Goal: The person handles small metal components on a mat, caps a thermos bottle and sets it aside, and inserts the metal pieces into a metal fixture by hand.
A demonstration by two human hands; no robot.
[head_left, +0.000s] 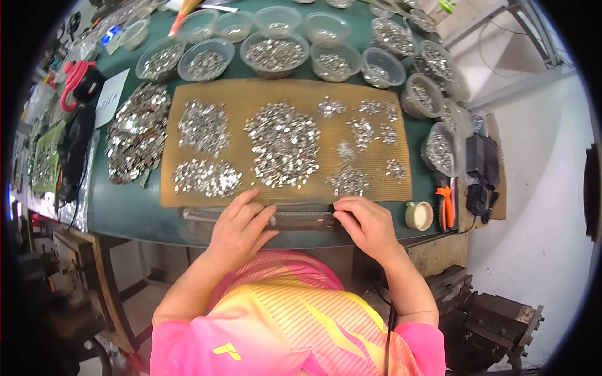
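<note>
A long dark, narrow bar-shaped holder [304, 220] lies along the front edge of the table, with a row of small metal pieces along it. My left hand [237, 229] rests over its left part, fingers spread and bent; a small shiny piece shows by the index fingertip. My right hand [369, 225] has thumb and index finger closed around the holder's right end. Just beyond lies a tan ribbed mat [241, 94] bearing sorted heaps of small silver metal pieces, the largest pile [283, 144] in its middle.
Clear plastic bowls [274, 53] of metal pieces line the mat's far and right sides. A big loose heap [138, 135] lies left. Near my right hand stand a small round cup [419, 215] and orange-handled pliers [446, 205]. A red-and-black pot-like object [81, 81] sits far left.
</note>
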